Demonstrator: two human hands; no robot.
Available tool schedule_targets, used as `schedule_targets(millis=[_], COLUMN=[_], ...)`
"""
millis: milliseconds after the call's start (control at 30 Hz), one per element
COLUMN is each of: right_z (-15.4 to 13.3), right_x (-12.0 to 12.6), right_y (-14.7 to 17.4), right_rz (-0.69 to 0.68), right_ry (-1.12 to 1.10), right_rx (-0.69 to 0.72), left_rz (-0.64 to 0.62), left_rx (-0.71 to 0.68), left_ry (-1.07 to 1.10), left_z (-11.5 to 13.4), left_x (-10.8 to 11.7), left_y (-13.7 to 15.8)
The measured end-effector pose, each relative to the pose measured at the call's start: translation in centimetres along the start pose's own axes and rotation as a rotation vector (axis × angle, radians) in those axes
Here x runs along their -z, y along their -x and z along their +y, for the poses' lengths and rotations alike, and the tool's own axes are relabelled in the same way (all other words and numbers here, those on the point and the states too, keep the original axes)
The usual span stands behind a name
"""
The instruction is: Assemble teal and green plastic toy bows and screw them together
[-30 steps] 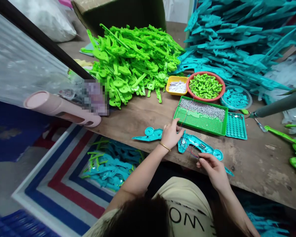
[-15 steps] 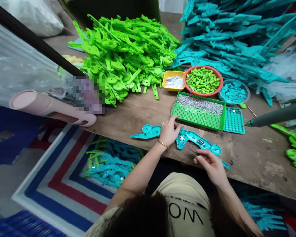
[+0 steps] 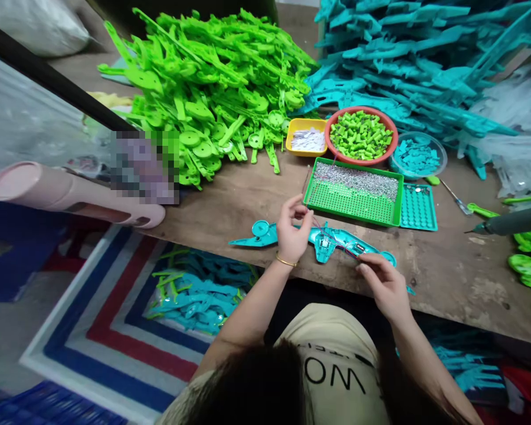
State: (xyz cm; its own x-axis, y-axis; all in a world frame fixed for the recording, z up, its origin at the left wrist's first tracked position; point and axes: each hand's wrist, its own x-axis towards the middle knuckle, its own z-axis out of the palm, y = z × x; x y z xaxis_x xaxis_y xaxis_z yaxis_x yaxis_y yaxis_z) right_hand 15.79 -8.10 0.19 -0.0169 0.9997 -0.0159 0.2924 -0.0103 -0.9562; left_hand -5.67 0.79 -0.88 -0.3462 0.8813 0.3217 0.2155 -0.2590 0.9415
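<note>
A turquoise plastic shell [image 3: 324, 247], long and winged with a round cup near each end, lies hollow side up along the table's front edge. Thin red and dark wires [image 3: 321, 224] run across its middle. Above the shell's left part, my left hand [image 3: 293, 231] is closed, pinching the wires between thumb and fingers. My right hand [image 3: 386, 286] is closed at the shell's right part, its thumb and forefinger together on the wires' other end. The fingertips partly hide what they grip. Small metal parts sit inside the shell.
Behind the shell stand a green tray [image 3: 400, 219] of small metal pieces, a turquoise tray [image 3: 418, 208], a red bowl [image 3: 393, 144], a yellow dish [image 3: 288, 143] and a clear tub [image 3: 445, 162]. Green [image 3: 212, 88] and turquoise parts [image 3: 407, 65] are heaped beyond. A tool [image 3: 513, 219] hangs at right.
My left hand has lifted off the shell and moved slightly left, drawing the wires up. My right hand has shifted a little up and right with its wire end. The view has tilted slightly.
</note>
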Motion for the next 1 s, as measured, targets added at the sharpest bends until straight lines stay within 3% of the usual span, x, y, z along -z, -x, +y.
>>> schedule_targets(millis=[67, 167, 267, 367, 467, 567, 733, 867, 1000], right_z=[0.4, 1.1, 1.6, 1.9, 2.3, 2.8, 2.7, 1.5, -0.2], right_x=[0.3, 1.0, 2.1, 2.8, 2.8, 2.3, 1.9, 3.2, 3.9], right_y=[-0.5, -1.2, -1.4, -0.9, -0.1, 0.7, 3.1, 8.2, 13.7], right_rz=[0.046, 0.095, 0.108, 0.022, -0.032, -0.002, 0.103, 0.256, 0.429], right_ry=[0.215, 0.539, 0.803, 0.973, 1.056, 1.084, 1.099, 1.083, 1.084], right_rx=[0.156, 0.311, 0.346, 0.35, 0.37, 0.367, 0.402, 0.377, 0.308], left_rz=[0.055, 0.008, -0.019, 0.013, 0.023, 0.003, -0.06, -0.161, -0.183], left_rx=[-0.033, 0.003, 0.05, 0.076, 0.087, 0.091, -0.001, -0.097, -0.211], left_ry=[0.025, -0.044, -0.162, -0.231, -0.252, -0.256, -0.206, -0.151, -0.137], left_z=[0.4, 0.5, -0.1, -0.9, -1.2, -0.9, 0.3, 2.5, 3.5], left_x=[1.0, 3.0, 5.5, 7.9, 9.7, 10.6, 10.1, 8.5, 10.0], left_y=[0.1, 0.6, 1.5, 2.0, 1.8, 1.4, 0.3, 0.1, -1.2])
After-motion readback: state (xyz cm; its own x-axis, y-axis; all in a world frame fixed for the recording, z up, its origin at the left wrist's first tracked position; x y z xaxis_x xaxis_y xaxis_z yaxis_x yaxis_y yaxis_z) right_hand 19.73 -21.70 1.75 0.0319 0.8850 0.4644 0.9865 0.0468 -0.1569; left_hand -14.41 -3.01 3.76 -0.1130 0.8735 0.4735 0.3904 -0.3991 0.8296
